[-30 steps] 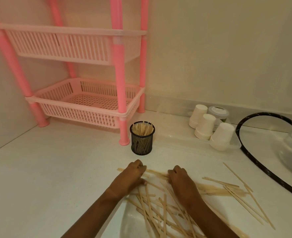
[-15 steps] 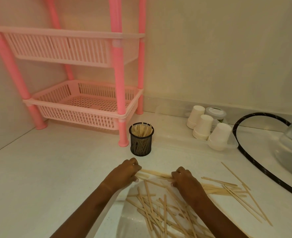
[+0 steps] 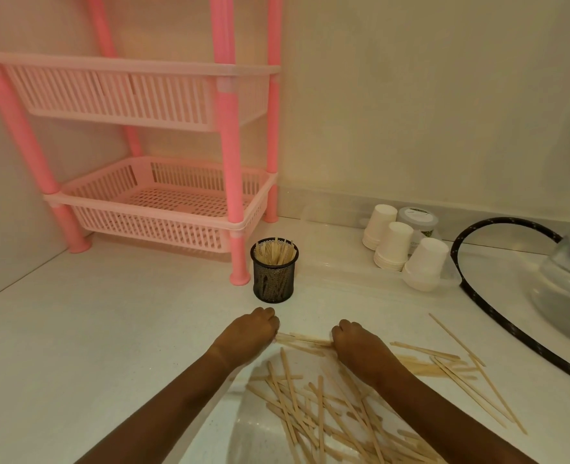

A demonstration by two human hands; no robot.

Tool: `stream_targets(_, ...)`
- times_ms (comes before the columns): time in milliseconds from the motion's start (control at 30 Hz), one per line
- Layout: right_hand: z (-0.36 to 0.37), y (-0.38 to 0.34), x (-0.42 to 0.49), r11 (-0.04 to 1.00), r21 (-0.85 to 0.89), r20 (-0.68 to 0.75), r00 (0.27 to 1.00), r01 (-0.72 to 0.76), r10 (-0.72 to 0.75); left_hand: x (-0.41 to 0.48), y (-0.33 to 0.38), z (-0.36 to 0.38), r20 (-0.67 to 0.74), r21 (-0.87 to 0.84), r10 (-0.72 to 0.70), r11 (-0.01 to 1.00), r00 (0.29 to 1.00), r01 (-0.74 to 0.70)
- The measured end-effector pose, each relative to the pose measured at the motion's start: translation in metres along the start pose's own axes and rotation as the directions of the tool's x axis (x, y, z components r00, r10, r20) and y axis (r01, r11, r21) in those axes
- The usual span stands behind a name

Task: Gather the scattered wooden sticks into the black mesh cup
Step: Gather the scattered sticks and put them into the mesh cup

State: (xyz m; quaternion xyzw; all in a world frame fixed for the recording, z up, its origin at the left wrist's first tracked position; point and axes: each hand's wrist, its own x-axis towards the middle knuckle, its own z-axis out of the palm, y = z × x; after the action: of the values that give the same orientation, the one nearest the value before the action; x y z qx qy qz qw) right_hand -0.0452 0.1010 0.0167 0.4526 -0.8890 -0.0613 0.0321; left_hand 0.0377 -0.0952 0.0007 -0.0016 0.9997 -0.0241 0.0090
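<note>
The black mesh cup [image 3: 273, 274] stands upright on the white counter, with several wooden sticks inside it. Just in front of it, a small bundle of wooden sticks [image 3: 302, 340] lies crosswise between my two hands. My left hand [image 3: 248, 333] has its fingers curled on the bundle's left end. My right hand [image 3: 357, 343] is closed over its right end. Many more loose sticks [image 3: 320, 410] lie scattered between my forearms, and others [image 3: 461, 373] spread out to the right.
A pink two-tier basket rack [image 3: 163, 209] stands behind the cup, one leg [image 3: 238, 266] right beside it. Stacks of white paper cups [image 3: 394, 249] and a lidded jar [image 3: 417, 221] sit at back right. A black hoop [image 3: 478, 296] and a clear container [image 3: 568, 286] lie far right.
Both hands have slid a little forward and apart along the bundle of sticks. The view has shifted slightly.
</note>
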Motion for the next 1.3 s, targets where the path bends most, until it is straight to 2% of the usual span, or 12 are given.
stream_targets(33,-0.004,-0.002,-0.004,0.999,-0.042,-0.051,0.999,0.009,-0.011,0.0,0.001,0.001,-0.004,0.028,0.007,1.0,1.0,-0.007)
stream_targets(100,-0.01,-0.007,-0.011,0.986,-0.166,-0.013,1.0,0.02,-0.022,-0.001,0.002,0.001,-0.01,0.043,0.014,0.999,1.0,-0.014)
stream_targets(300,-0.005,-0.013,-0.014,0.955,-0.294,-0.085,0.996,-0.043,0.019,-0.002,0.005,-0.001,-0.005,0.032,0.009,0.999,1.0,-0.009)
stream_targets(500,-0.006,-0.01,-0.007,0.989,-0.146,-0.088,0.996,0.003,-0.016,0.0,0.011,-0.005,-0.004,0.047,-0.04,0.998,0.999,0.04)
stream_targets(633,0.002,0.003,-0.002,0.999,0.008,0.008,0.999,0.036,-0.036,-0.001,0.008,-0.002,-0.017,-0.029,-0.093,0.995,0.996,0.092)
stream_targets(733,-0.007,0.015,-0.001,0.999,0.046,-0.031,1.0,-0.003,0.005,-0.003,0.006,0.001,-0.045,-0.085,-0.121,0.989,0.992,0.117)
stream_targets(833,-0.028,0.028,0.004,0.975,0.215,-0.103,0.991,-0.061,0.085,-0.004,0.008,0.0,-0.042,-0.105,-0.134,0.986,0.99,0.129)
stream_targets(933,-0.054,0.038,0.011,0.803,0.591,-0.179,0.957,-0.081,0.228,-0.001,0.013,-0.003,-0.026,-0.115,-0.175,0.979,0.984,0.171)
stream_targets(1000,-0.068,0.039,0.017,0.572,0.82,-0.188,0.928,-0.033,0.322,0.002,0.015,-0.004,-0.017,-0.101,-0.202,0.975,0.979,0.2)
stream_targets(1067,-0.078,0.036,0.025,0.267,0.964,-0.124,0.912,0.016,0.391,0.004,0.018,-0.005,-0.005,-0.081,-0.208,0.975,0.978,0.207)
stream_targets(1167,-0.087,0.03,0.042,-0.054,0.995,-0.051,0.906,0.081,0.419,0.007,0.018,-0.006,0.019,-0.073,-0.187,0.979,0.982,0.188)
stream_targets(1300,-0.098,0.016,0.064,-0.226,0.954,-0.067,0.877,0.195,0.475,0.008,0.016,-0.005,0.019,-0.078,-0.182,0.98,0.983,0.183)
